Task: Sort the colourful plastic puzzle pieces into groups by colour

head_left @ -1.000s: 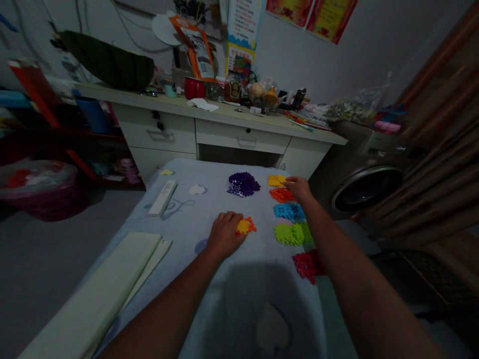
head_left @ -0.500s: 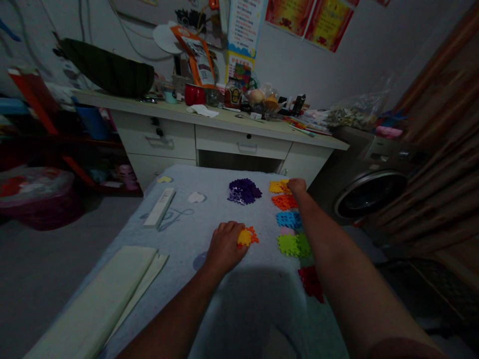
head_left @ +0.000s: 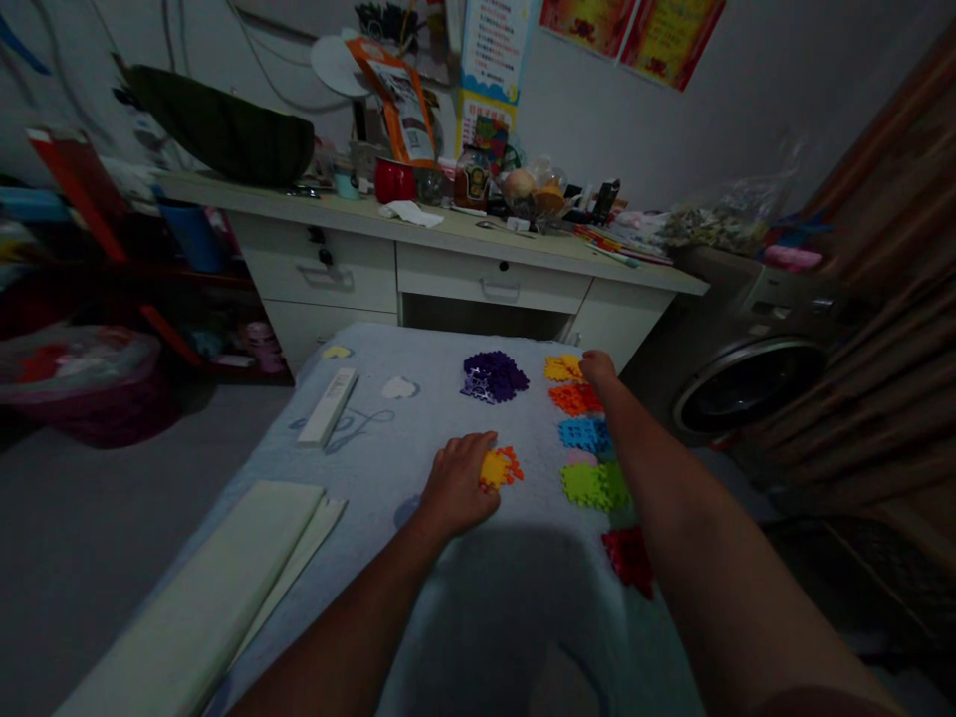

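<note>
My left hand (head_left: pixel 455 483) rests on the light cloth-covered table (head_left: pixel 373 468), fingers curled on a joined yellow and orange plastic piece (head_left: pixel 499 465). My right hand (head_left: pixel 597 367) reaches far across, its fingers bent down at the yellow pile (head_left: pixel 560 367), with the orange pile (head_left: pixel 574 398) just below it. Along the right side lie a blue pile (head_left: pixel 583 433), a green pile (head_left: pixel 594 485) and a red pile (head_left: pixel 627 558). A purple pile (head_left: pixel 493 375) sits left of the yellow one. What my right fingers pinch is hidden.
A white flat box (head_left: pixel 327 406), a small white piece (head_left: pixel 397 387) and long cream sheets (head_left: pixel 216 588) lie on the table's left. Behind stands a cluttered white desk (head_left: pixel 448 259), a washing machine (head_left: pixel 747 378) to the right, a pink basin (head_left: pixel 82 383) to the left.
My right hand has stayed at the yellow pile, its fingers curling down more. My left hand holds the same piece; the view shifted slightly.
</note>
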Tool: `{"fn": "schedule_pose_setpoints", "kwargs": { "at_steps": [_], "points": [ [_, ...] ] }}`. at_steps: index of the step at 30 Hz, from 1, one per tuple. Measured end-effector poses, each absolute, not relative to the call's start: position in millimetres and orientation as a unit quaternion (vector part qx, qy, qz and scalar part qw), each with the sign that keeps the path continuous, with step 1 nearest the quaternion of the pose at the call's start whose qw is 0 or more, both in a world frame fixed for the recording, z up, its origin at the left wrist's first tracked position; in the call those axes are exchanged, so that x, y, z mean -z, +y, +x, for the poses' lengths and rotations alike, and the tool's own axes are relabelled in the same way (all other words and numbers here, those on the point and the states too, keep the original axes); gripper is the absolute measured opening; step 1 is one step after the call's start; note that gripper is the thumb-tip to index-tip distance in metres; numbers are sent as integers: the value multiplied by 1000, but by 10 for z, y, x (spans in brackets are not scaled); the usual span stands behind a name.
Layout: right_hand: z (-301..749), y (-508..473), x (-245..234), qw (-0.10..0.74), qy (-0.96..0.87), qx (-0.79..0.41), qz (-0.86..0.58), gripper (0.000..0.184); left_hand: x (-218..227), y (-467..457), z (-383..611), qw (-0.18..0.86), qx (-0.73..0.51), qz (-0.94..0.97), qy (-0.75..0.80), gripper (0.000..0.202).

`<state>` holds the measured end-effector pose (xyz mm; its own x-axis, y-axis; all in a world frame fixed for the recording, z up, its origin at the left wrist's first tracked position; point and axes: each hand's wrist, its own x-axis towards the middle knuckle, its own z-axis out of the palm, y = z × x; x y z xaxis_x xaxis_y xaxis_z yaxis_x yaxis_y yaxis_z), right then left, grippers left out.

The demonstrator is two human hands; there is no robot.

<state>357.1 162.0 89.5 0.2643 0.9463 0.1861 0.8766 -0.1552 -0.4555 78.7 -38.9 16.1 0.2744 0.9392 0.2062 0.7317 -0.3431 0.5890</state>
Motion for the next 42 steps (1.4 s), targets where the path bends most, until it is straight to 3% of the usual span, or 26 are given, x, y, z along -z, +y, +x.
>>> {"fn": "schedule_pose_setpoints", "kwargs": {
  "at_steps": [3, 7, 11, 16, 18, 20, 24, 30, 34, 38, 42],
  "points": [
    [3421, 1539, -950, 260, -590, -91, -759, 45, -154, -384, 777, 191, -280, 770, 541, 72],
    [3074, 1267, -990, 262, -685, -198, -651, 30, -135, -373, 772, 201, -295, 761, 542, 66],
    [2733, 775, -1013, 96, -830, -270, -478, 22, -134, -351, 753, 220, -310, 752, 538, 71],
    [2508, 210, -965, -27, -870, -231, -435, 56, -207, -329, 610, 270, -296, 774, 491, 89],
    [2466, 82, -897, -23, -874, -203, -441, 66, -241, -321, 532, 273, -283, 783, 483, 90],
    [2438, 7, -821, -5, -876, -171, -450, 63, -262, -310, 468, 263, -276, 785, 488, 88],
    [2430, -52, -774, 12, -872, -150, -466, 45, -254, -275, 401, 215, -249, 800, 502, 76],
    [2565, 6, -930, 50, -842, -233, -484, 12, -195, -220, 368, 172, -227, 806, 518, 51],
    [2653, 153, -898, 103, -796, -282, -525, 17, -180, -195, 354, 176, -229, 813, 505, 39],
    [2649, 277, -758, 127, -745, -345, -557, 21, -164, -179, 348, 190, -237, 807, 506, 39],
    [2612, 319, -698, 92, -776, -255, -570, 22, -165, -175, 349, 190, -248, 804, 506, 43]
  ]
}}
